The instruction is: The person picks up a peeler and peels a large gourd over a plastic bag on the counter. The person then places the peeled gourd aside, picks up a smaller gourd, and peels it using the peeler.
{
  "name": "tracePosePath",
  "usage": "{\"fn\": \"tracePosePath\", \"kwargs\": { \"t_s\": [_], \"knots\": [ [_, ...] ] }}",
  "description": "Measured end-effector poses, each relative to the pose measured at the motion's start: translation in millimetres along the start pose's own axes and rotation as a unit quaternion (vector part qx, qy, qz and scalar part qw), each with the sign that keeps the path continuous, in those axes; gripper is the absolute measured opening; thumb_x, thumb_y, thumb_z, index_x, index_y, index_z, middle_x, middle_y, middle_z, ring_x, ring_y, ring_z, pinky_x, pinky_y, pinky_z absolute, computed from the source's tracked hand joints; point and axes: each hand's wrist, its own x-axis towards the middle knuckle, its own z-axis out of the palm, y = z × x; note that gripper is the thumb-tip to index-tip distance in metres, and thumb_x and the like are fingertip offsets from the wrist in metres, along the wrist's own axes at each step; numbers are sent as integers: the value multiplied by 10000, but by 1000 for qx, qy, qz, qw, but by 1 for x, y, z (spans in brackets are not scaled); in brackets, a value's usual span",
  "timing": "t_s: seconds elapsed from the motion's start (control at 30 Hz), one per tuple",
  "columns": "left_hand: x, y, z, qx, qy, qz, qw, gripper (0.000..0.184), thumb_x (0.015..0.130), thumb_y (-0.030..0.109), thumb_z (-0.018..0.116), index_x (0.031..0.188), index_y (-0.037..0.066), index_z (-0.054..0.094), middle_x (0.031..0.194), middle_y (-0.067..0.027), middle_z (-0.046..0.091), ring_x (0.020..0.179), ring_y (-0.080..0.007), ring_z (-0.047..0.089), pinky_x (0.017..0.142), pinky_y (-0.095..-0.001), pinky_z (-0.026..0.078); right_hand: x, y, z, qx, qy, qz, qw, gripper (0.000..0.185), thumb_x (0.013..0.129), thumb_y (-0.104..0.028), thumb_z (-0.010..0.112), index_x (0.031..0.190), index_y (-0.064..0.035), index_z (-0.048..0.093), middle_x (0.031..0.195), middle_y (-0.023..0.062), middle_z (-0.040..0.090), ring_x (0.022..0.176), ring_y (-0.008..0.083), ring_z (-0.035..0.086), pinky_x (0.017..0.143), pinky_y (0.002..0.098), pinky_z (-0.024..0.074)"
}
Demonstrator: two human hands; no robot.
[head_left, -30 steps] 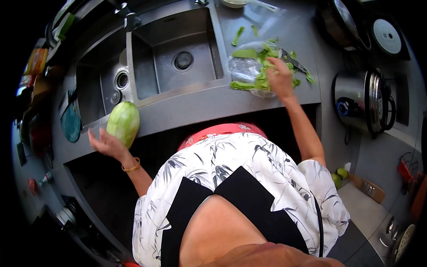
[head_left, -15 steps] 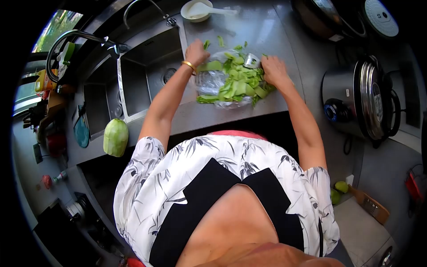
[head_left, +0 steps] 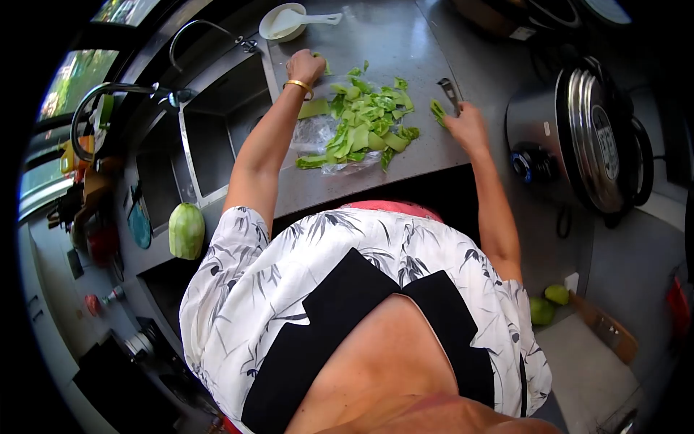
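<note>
A heap of pale green peelings (head_left: 365,119) lies on a crumpled clear plastic bag (head_left: 314,135) on the steel counter. At its far left, my left hand (head_left: 306,67) is closed, with a bit of green peel showing at the fingertips. My right hand (head_left: 468,129), right of the heap, is closed around a metal peeler (head_left: 449,92) that points away from me. A strip of green peel (head_left: 438,112) also sticks out from its fingers. Left of my left arm, a peeled green gourd (head_left: 186,231) sits at the counter edge.
A double sink (head_left: 224,101) with curved taps is on the left. A white bowl (head_left: 283,22) holding a white spoon (head_left: 318,19) stands at the back. An electric cooker (head_left: 557,137) is on the right. Green fruits (head_left: 542,311) and a wooden board (head_left: 607,325) lie lower right.
My right hand has moved right, away from the heap, carrying the peeler that was at the heap's edge. My left hand stays by the heap's left. The whole view has shifted slightly.
</note>
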Motion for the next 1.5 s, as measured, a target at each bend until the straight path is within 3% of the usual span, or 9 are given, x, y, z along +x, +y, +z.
{"fn": "tracePosePath", "kwargs": {
  "t_s": [0.1, 0.5, 0.73, 0.83, 0.9, 1.07, 1.37, 1.47, 1.5],
  "knots": [
    [4, 18, 20, 86, -25, 51, 995, 431, 691, 298, 575, 923, -49, 680, 985, -250, 652, 988, -422, 598, 943, -420, 409, -12, -26, 2, -82, -24, -8, 996, 530, 711, -205, 700, 1110, 87, 510, 1196, 319, 463, 1039, 457, 542, 860, 455, 478],
    [-16, 49, 13, 143, -131, 118, 974, 336, 649, 107, 684, 973, 18, 664, 1053, -235, 632, 1000, -404, 607, 847, -417, 506, -13, -74, 19, 6, -26, -56, 998, 204, 710, -141, 568, 817, 26, 616, 841, 251, 633, 819, 384, 627, 742, 448, 492],
    [-4, 31, 15, 134, -111, 172, 970, 312, 629, 158, 675, 900, 7, 650, 963, -252, 641, 883, -419, 620, 783, -452, 507, -47, -133, 93, 93, 49, -309, 945, 331, 706, -151, 677, 990, 15, 639, 817, 241, 632, 794, 381, 627, 742, 442, 491],
    [3, 19, 10, 115, -143, 162, 970, 312, 638, 167, 670, 900, -2, 645, 973, -250, 640, 872, -408, 623, 772, -446, 506, -27, -118, 82, 102, 157, -275, 943, 336, 727, -104, 625, 1047, -3, 635, 822, 234, 642, 789, 379, 629, 749, 446, 492],
    [2, 13, 9, 95, -158, 161, 970, 314, 646, 166, 662, 907, -7, 635, 969, -247, 640, 867, -402, 624, 764, -446, 503, -14, -116, 41, 101, 38, -54, 993, 343, 738, -47, 550, 1068, -19, 637, 849, 227, 656, 806, 376, 636, 771, 449, 495],
    [-2, 12, 19, 70, -79, 152, 983, 299, 677, 161, 628, 919, -10, 587, 900, -234, 640, 858, -402, 612, 760, -453, 492, 24, -97, 30, 54, -34, 55, 996, 410, 746, -26, 501, 1140, -32, 614, 917, 227, 660, 891, 375, 636, 813, 452, 495],
    [-38, 98, 41, -26, -302, 245, 921, 236, 705, 82, 553, 894, -32, 640, 886, -256, 647, 815, -386, 618, 733, -414, 479, 46, -117, 63, 71, -37, 54, 995, 329, 750, -24, 518, 1050, -13, 652, 954, 227, 657, 921, 363, 628, 797, 442, 484],
    [-25, 87, 57, -139, -313, 167, 924, 224, 707, 86, 557, 861, -29, 673, 855, -204, 665, 787, -317, 620, 732, -383, 476, 53, -113, 67, 124, -16, 55, 991, 323, 746, -6, 480, 1005, -25, 673, 709, 152, 635, 601, 269, 609, 572, 380, 464],
    [-32, 91, 33, -161, -340, 128, 918, 222, 734, 88, 558, 895, -27, 659, 803, -114, 651, 734, -209, 587, 680, -336, 466, 52, -114, 68, 136, -1, 40, 990, 312, 745, -11, 489, 1001, -16, 668, 788, 179, 640, 696, 305, 611, 639, 394, 470]
  ]
}}
